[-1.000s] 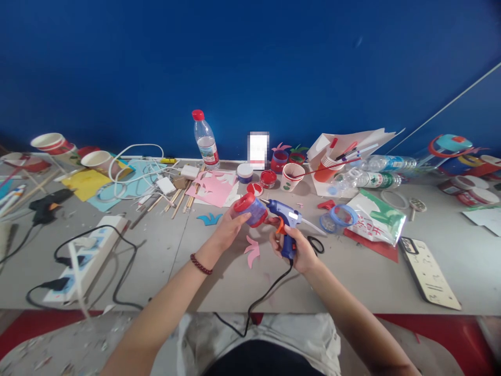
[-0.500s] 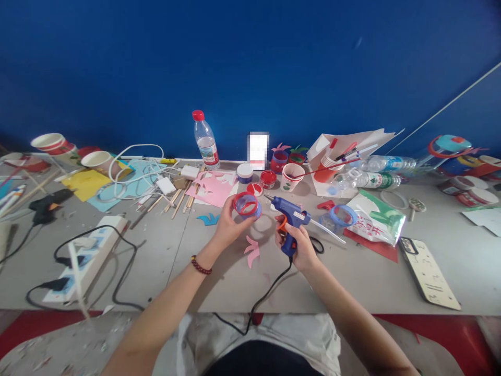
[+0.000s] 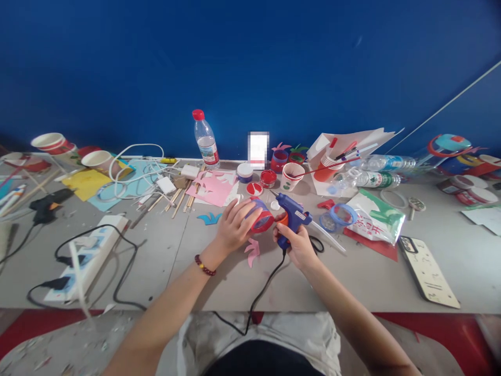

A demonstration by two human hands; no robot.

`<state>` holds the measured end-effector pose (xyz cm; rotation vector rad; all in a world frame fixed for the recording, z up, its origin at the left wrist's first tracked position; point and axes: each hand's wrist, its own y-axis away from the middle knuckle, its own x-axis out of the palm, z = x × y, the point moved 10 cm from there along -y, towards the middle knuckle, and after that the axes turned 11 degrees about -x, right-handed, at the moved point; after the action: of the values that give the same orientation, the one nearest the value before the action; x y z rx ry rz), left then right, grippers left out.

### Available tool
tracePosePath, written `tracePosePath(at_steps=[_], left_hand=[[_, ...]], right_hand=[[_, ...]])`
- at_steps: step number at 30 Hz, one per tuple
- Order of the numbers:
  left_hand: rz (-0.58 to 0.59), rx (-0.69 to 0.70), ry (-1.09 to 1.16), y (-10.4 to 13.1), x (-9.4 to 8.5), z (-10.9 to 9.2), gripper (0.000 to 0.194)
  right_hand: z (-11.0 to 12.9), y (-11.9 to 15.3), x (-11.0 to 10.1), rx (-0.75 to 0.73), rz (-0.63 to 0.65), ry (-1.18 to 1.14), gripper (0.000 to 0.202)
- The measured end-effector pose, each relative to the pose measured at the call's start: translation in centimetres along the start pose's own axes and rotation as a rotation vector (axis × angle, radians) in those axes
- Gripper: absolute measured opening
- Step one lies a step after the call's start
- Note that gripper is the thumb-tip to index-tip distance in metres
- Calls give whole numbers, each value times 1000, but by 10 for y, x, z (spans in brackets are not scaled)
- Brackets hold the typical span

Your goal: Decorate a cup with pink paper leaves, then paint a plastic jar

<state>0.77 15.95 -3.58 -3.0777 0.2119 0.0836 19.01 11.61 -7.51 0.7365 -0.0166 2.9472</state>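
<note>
My left hand (image 3: 236,224) is wrapped over a clear cup (image 3: 263,219) with a red rim and blue-purple paint, tipped on its side with the rim facing right. My right hand (image 3: 296,243) grips a blue glue gun (image 3: 290,214) by its handle, fingers at the orange trigger. The gun's nozzle points up and left, just above and beside the cup. A clear glue stick (image 3: 331,237) sticks out of its back. Beneath the cup, a pink paper leaf cutout (image 3: 252,253) lies on the table. A blue cutout (image 3: 210,219) lies left of the cup.
Paint pots (image 3: 268,179), a paper cup (image 3: 291,176) and a bottle (image 3: 206,141) stand behind the hands. A power strip (image 3: 88,258) with cords lies at left. On the right are a blue-rimmed ring (image 3: 343,214), a plastic packet (image 3: 376,218) and a phone (image 3: 428,271).
My left hand has turned over the cup and tipped it, moving it slightly right and down, rim now toward the glue gun. The gun has shifted slightly, with its cord moved left.
</note>
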Motion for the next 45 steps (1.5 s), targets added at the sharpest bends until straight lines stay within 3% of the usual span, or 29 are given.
tracePosePath(at_steps=[6,11,13,18,20,22,30,36,38,41,43,45], left_hand=[[76,18,-51,6,11,2,27],[80,153,-247,13,23,-7,27],[41,321,-432,21,30,-20,30],[-204,976,-1094,64,62,-53,40],[-287,1105,-1220,74,68,-57,38],[-334,1144,-1269,76,69,-60,36],[-375,1162,-1240,78,67,-71,40],[-347,1107,-1087,74,58,-63,50],[-352,991,-920,67,46,-63,71],[-285,650,-615,43,26,-51,112],[-181,383,-366,25,21,-33,116],[-50,157,-91,13,24,-11,103]], right_hand=[[2,-1,-1,-28,-45,84,39],[-1,-2,-16,-40,-166,206,37],[-1,-2,-23,-49,-220,231,35],[3,-2,-30,-101,-277,236,30],[4,-3,-29,-114,-270,227,28],[5,-4,-29,-129,-264,219,27],[4,-3,-32,-127,-285,237,35],[5,-4,-29,-147,-271,191,29],[7,-5,-29,-170,-281,150,27],[11,-6,-32,-207,-318,91,27],[10,-6,-34,-199,-346,70,27],[7,-6,-37,-169,-379,61,26]])
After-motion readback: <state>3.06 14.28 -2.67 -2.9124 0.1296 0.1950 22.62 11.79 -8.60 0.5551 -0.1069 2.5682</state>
